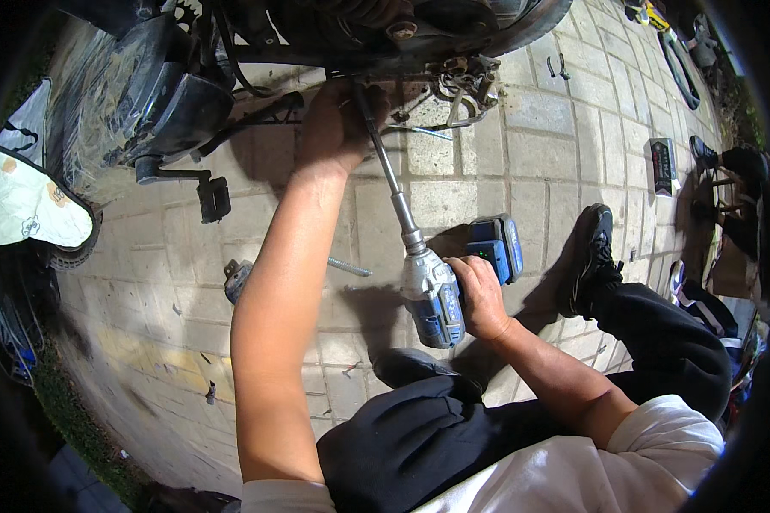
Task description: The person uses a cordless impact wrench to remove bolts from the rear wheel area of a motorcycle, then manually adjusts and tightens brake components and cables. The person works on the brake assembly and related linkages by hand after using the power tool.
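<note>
My right hand [479,291] grips a silver-and-blue cordless impact driver [432,303] with a blue battery [496,248] at the foot of its handle. A long metal extension [385,162] runs from the driver up to the underside of a dark vehicle [410,30], where my left hand [342,120] is closed around the extension's far end or a part beside it; its fingertips are partly hidden. A loose assembly of metal parts [462,94] sits just right of my left hand. A black pedal [212,198] on a crank hangs at the left.
A metal spring [351,268] lies on the paving [539,154] under my left arm. A dark box [663,167], small loose tools [556,68] and a black tyre or loop [680,68] lie to the right. Another person's dark-clothed legs [735,162] are at the right edge.
</note>
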The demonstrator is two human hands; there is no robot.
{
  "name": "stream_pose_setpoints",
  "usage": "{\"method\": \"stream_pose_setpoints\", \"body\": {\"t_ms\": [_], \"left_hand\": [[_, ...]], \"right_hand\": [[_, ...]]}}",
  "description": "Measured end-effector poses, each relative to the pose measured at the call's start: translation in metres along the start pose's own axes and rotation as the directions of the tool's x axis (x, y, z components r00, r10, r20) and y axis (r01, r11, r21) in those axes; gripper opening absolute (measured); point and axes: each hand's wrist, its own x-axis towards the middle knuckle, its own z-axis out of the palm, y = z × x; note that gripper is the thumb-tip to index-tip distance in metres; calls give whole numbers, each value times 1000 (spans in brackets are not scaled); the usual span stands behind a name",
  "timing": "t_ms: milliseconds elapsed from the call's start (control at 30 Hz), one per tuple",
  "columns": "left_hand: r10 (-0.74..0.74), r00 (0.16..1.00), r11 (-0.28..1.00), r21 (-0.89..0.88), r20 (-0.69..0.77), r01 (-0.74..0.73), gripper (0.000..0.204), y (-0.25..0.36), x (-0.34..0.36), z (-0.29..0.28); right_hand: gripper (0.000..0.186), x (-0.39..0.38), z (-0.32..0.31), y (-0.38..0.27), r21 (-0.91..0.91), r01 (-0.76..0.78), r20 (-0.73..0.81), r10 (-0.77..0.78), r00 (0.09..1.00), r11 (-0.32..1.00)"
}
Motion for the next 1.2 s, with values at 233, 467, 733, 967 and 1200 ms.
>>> {"method": "stream_pose_setpoints", "body": {"t_ms": [233, 467, 733, 967, 1200], "left_hand": [[-5, 1000, 989, 145, 30, 1, 21, 12, -9, -21], [81, 977, 962, 270, -198, -25, 14, -2, -10, -7], [123, 984, 888, 457, -129, -51, 22, -8, -16, -19], [205, 977, 772, 622, -48, -131, 26, -8, -36, 10], [188, 981, 752, 651, -55, -107, 25, -3, -36, 14]], "right_hand": [[50, -16, 1, 17, 227, -83, 101, 61, 993, 970], [33, -14, 7, -3, -60, 31, 34, -29, 999, 998], [24, -1, 26, -11, -17, 26, 37, -25, 999, 1000], [42, 3, 28, -27, -23, -30, 64, 31, 997, 999], [45, 8, 28, -29, -40, -22, 55, 24, 998, 999]]}}
